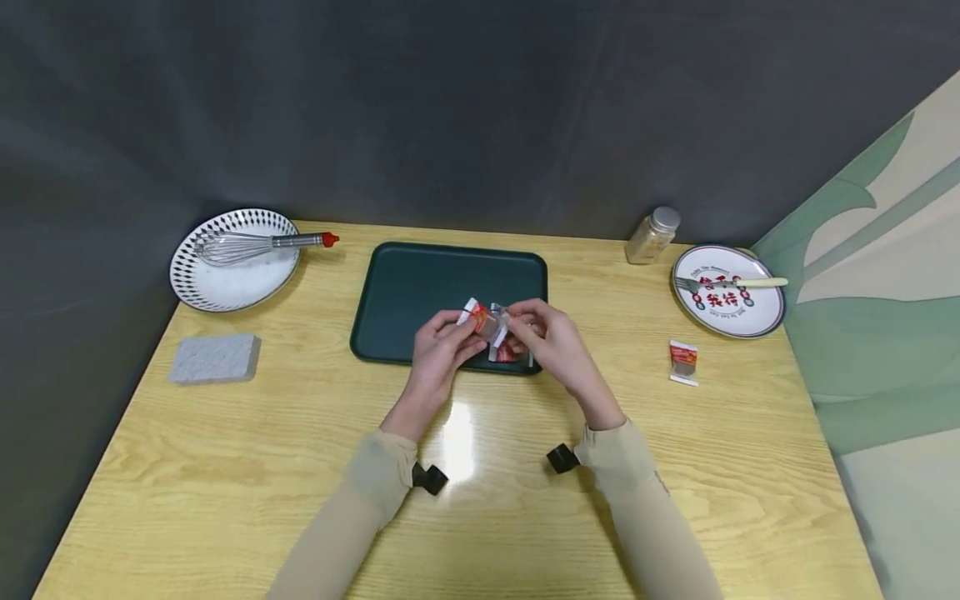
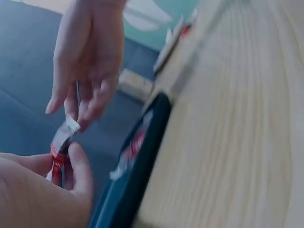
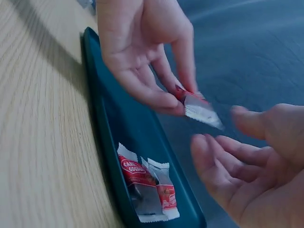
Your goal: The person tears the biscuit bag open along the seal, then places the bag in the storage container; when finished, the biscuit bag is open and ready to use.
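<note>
Red-and-clear plastic packet (image 1: 486, 322), brown filling showing through, held up over the right part of the dark green tray (image 1: 450, 275), near its front edge; left hand (image 1: 437, 350) pinches it by one end, thumb and fingers clamped on the wrapper, other crimped end sticking out toward the right hand (image 1: 553, 340); right hand's thumb and fingers are parted, nothing gripped, just beside that free end; head view alone makes contact hard to judge, right wrist view shows a gap.

Handling, my guess: very light; thin film, slick and crinkly, crimped ends floppy, middle firmer with the filling; contents may crush if squeezed hard; best hold is a light pinch on the flat crimped ends, or thumb and fingers across the filled middle.

Two more wrapped packets, one larger-looking (image 3: 137, 178) and one beside it (image 3: 165, 190), lie in the tray below the hands, touching or overlapping, can't tell which; another single packet (image 1: 683, 362) lies on the tabletop (image 1: 285, 450) to the right, near the plate (image 1: 727, 323) with the fork (image 1: 757, 282) across it; jar (image 1: 651, 237) stands behind; whisk (image 1: 240, 247) on patterned dish (image 1: 238, 293), grey block (image 1: 215, 359), far left.
</note>
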Available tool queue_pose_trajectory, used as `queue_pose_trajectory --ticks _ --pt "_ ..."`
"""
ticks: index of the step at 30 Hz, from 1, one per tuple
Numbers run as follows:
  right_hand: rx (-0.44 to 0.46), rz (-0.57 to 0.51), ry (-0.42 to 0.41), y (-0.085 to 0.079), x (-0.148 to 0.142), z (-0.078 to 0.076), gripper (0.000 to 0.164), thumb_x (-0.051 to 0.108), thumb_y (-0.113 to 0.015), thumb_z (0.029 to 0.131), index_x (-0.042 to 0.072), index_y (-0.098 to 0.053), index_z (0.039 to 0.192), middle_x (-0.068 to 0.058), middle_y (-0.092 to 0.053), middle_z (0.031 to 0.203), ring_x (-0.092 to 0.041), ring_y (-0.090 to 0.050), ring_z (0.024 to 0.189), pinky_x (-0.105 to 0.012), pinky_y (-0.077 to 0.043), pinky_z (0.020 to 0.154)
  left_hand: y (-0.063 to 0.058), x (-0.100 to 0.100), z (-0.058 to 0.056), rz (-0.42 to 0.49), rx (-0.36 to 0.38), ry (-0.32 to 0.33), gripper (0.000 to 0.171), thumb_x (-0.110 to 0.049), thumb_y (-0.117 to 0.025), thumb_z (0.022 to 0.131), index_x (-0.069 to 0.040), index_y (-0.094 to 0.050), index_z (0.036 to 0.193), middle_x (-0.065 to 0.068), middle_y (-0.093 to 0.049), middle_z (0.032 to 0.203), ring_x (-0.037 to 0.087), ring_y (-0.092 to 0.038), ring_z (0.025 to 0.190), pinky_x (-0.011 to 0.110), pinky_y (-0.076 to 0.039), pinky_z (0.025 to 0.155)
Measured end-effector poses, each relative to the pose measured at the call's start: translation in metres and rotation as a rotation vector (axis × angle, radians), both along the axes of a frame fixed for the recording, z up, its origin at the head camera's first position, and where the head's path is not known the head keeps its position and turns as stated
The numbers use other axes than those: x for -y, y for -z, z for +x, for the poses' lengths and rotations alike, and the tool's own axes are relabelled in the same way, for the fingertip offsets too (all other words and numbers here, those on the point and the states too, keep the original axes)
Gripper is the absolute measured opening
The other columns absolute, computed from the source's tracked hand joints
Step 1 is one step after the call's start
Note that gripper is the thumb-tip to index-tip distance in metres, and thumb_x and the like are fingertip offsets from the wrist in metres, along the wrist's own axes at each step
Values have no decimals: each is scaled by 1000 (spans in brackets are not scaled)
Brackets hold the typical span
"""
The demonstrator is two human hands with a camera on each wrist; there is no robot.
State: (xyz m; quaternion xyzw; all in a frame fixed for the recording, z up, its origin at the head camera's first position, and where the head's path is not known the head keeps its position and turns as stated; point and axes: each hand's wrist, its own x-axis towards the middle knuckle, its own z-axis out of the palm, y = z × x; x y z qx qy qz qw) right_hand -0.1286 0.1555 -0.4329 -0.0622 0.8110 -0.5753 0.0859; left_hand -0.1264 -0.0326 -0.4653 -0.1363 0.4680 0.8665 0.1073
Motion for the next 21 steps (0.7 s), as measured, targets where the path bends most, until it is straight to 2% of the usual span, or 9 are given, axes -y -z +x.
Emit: queue_pose_trajectory --ticks 4,9,12,15,18,21 --pt "29 72 -74 0 11 -14 24 4 -65 108 -9 -65 127 -24 -72 110 -31 -74 89 -39 -64 79 4 19 -10 -34 7 -31 7 7 -63 105 5 -63 112 12 -72 96 15 -75 74 30 -64 78" --pt "46 144 -86 3 24 -36 25 5 -63 109 -9 -67 129 -21 -74 112 -26 -75 91 -33 -64 80 7 33 -26 -148 21 -1 6 6 -66 104 3 -62 106 12 -75 89 16 -77 71 31 -65 75" --pt "46 211 -67 6 27 -45 25 8 -61 110 -7 -69 128 -19 -75 110 -25 -74 91 -33 -63 81 9 36 -36 -261 38 48 9 5 -70 101 2 -61 103 11 -75 85 14 -75 68 27 -64 70" --pt "38 281 -63 7 26 -47 26 11 -60 112 -6 -71 128 -18 -76 108 -25 -73 91 -32 -60 78 11 38 -43 -399 37 124 10 5 -72 100 6 -65 106 14 -76 87 11 -71 66 23 -61 66" --pt "29 340 -75 7 28 -48 28 14 -58 113 -6 -71 128 -17 -75 105 -25 -69 87 -30 -55 71 10 42 -50 -536 8 193 15 4 -73 99 12 -69 111 17 -77 93 10 -70 66 20 -60 66" --pt "24 381 -99 7 33 -48 30 15 -56 113 -6 -71 129 -15 -73 100 -22 -63 78 -29 -49 63 8 48 -53 -666 -42 236 16 6 -72 99 14 -70 113 20 -75 95 9 -70 65 20 -60 65"
